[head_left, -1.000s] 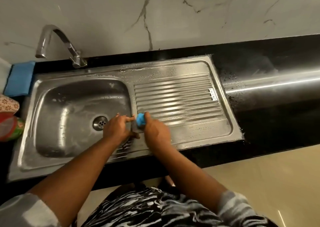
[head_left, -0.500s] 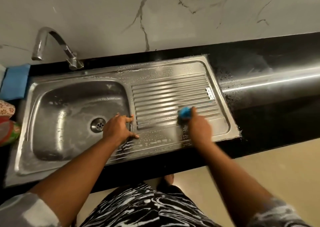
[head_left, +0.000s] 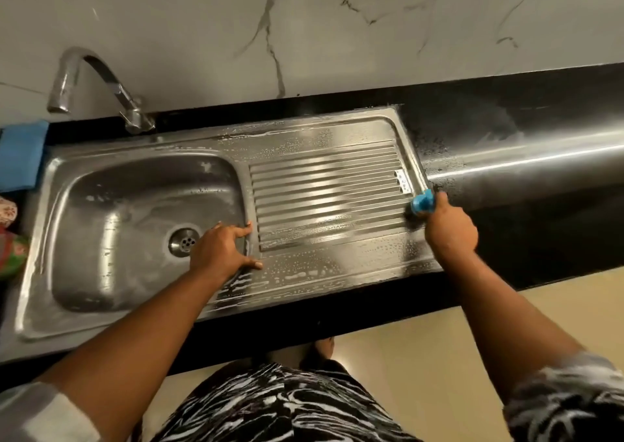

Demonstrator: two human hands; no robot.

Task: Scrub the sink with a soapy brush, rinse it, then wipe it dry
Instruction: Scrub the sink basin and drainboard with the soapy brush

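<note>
- Suds and beaded droplets lie across the ribbed drainboard (head_left: 324, 198), its back ledge and the front rim of the stainless steel sink (head_left: 304, 286); a thin soapy film also shows on the walls of the basin (head_left: 111, 232) around the drain (head_left: 184, 241).
- Right hand (head_left: 450, 232): fingers curled round a small blue brush (head_left: 422, 202), gripping it from above. The brush sits at the far right edge of the drainboard, on the rim where the steel meets the black countertop (head_left: 523, 178), bristles down; whether they press hard cannot be told.
- Left hand (head_left: 219, 250): fingers spread and nearly straight, resting flat on the ridge between basin and drainboard, thumb lying toward the front rim. It holds nothing and seems to brace the body.
- Faucet (head_left: 98, 80): spout over the back left of the basin, with no water visibly running.
- Progress, as a judgement: the scrub looks well advanced, since soap covers basin and drainboard alike and the brush has reached the outermost rim. The far right rim and corners may be the last patches to work.
- Left to do: the rinse has not begun, as the suds sit undisturbed, and the wipe-down comes after that. What looks like a blue cloth (head_left: 22, 154) lies at the far left, beside the sink.
</note>
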